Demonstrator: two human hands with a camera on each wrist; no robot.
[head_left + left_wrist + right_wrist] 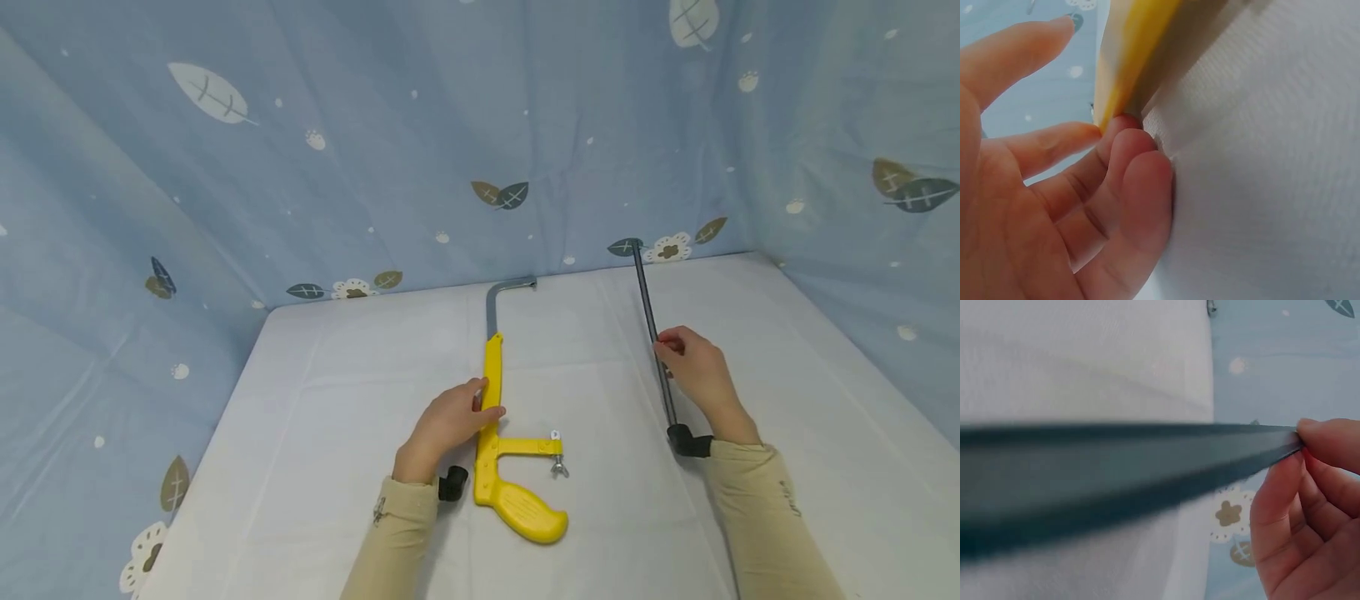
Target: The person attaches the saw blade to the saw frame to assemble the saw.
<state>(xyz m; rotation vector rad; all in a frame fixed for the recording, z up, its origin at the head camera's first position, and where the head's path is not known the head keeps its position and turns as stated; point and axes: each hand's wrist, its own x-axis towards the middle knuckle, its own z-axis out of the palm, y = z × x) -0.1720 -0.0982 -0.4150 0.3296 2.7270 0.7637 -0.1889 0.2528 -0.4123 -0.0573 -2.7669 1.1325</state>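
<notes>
Yellow saw frame (492, 358) lies against your relaxed left hand (447, 419), thumb across it; your right hand (699, 373) pinches a dark strip (647, 292). You seem to be handling the strip; next likely calls for a steady pinch.

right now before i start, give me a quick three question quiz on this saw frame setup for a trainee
1. True or false: the left hand is wrapped around the curved handle of the saw frame.

2. Which thing does the right hand pinch?
A) the wing nut
B) the long dark strip
C) the side arm

3. Fill in the colour: the wing nut sits at the end of the ____ side arm.

Key:
1. False; the left hand is at the straight part of the saw frame, apart from the curved handle.
2. B
3. yellow
</notes>
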